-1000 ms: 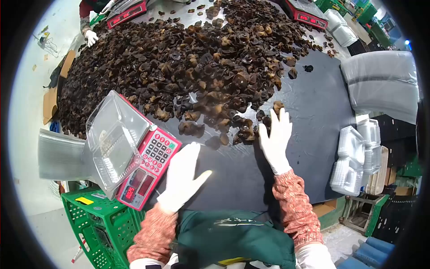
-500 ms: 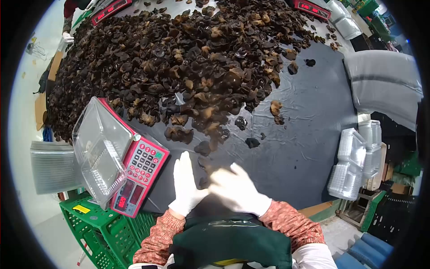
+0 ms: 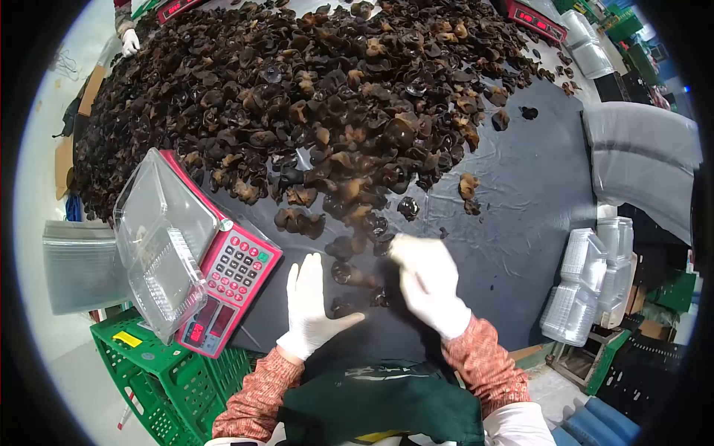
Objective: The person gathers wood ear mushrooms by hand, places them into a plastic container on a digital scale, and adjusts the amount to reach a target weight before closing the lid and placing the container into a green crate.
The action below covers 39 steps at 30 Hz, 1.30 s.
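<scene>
A large heap of dark brown mushrooms (image 3: 297,111) covers the back and left of the dark table surface (image 3: 520,245). My left hand (image 3: 309,308), in a white glove, lies at the front of the table with fingers stretched and thumb apart, holding nothing. My right hand (image 3: 431,286), also gloved in white, is to its right, fingers bent and pointing left. Whether anything is under its fingers is hidden. Between my hands lie a few loose mushroom pieces (image 3: 349,275). A pink scale (image 3: 238,271) with a clear plastic box (image 3: 167,245) on it stands left of my left hand.
Stacked clear lids (image 3: 82,267) and a green crate (image 3: 160,372) are at the left. Clear trays (image 3: 580,279) and a plastic-wrapped stack (image 3: 643,149) line the right edge. Another person's gloved hand (image 3: 130,43) is at the far left. Two more red scales (image 3: 532,18) stand at the back.
My right hand has moved right and slightly forward, away from my left hand. Mushroom pieces now show between them. A dark piece near the right hand is no longer visible. The view has shifted slightly.
</scene>
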Available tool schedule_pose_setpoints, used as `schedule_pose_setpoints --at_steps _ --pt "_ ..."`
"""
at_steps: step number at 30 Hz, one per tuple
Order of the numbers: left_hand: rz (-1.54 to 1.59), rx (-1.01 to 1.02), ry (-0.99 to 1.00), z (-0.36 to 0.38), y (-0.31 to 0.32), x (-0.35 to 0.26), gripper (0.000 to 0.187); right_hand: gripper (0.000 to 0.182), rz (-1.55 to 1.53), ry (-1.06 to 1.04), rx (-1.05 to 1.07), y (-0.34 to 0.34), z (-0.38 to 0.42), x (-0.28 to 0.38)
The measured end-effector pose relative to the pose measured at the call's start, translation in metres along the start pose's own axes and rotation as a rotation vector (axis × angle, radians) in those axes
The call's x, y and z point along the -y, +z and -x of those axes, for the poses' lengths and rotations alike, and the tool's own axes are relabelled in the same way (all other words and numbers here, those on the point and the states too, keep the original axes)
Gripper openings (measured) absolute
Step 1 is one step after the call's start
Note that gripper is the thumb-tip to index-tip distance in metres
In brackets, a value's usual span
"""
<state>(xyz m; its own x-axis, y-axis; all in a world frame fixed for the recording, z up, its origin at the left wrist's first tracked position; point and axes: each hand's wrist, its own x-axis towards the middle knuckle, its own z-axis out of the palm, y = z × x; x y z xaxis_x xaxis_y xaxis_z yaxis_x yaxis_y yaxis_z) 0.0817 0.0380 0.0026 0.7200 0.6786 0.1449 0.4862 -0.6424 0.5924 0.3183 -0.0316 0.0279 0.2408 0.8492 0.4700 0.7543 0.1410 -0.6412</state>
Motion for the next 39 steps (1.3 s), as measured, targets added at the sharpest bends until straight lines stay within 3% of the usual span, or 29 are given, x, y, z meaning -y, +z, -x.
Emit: schedule_pose_setpoints --at_steps 1,3,5,11,20,24,28,31,34,37,39 --pt "0.002 -0.004 -0.002 0.001 0.0 0.0 0.122 0.033 0.012 0.109 -0.102 0.004 -0.007 -0.014" --pt "0.008 -0.016 0.01 0.001 0.002 0.001 0.121 0.029 0.217 0.099 -0.091 0.012 -0.028 -0.039" --pt "-0.004 -0.022 0.02 0.002 0.002 0.001 0.12 0.034 0.215 0.035 0.068 0.028 -0.029 -0.057" --pt "0.002 -0.014 -0.001 0.003 0.0 0.001 0.116 0.035 0.34 -0.122 0.206 0.027 -0.024 -0.059" --pt "-0.008 -0.008 0.012 0.004 0.002 0.005 0.116 0.026 0.664 0.019 0.213 -0.078 0.056 -0.051" --pt "-0.025 0.012 0.015 0.005 0.002 0.005 0.118 0.019 0.589 0.168 0.096 -0.095 0.053 -0.05" --pt "-0.035 0.02 -0.023 0.008 0.003 0.005 0.119 0.024 0.508 0.113 -0.092 -0.072 0.025 -0.075" --pt "-0.027 0.002 -0.027 0.009 0.007 0.007 0.116 0.025 0.645 0.158 -0.141 -0.058 -0.008 -0.082" --pt "-0.014 0.001 -0.031 0.008 0.005 0.007 0.111 0.023 0.675 0.193 -0.039 -0.053 -0.026 -0.098" --pt "-0.025 0.001 -0.032 0.008 0.005 0.007 0.11 0.023 0.422 0.271 0.033 -0.06 -0.029 -0.124" --pt "-0.03 0.014 -0.034 0.008 0.004 0.006 0.11 0.024 0.334 0.221 -0.111 -0.073 -0.034 -0.125"
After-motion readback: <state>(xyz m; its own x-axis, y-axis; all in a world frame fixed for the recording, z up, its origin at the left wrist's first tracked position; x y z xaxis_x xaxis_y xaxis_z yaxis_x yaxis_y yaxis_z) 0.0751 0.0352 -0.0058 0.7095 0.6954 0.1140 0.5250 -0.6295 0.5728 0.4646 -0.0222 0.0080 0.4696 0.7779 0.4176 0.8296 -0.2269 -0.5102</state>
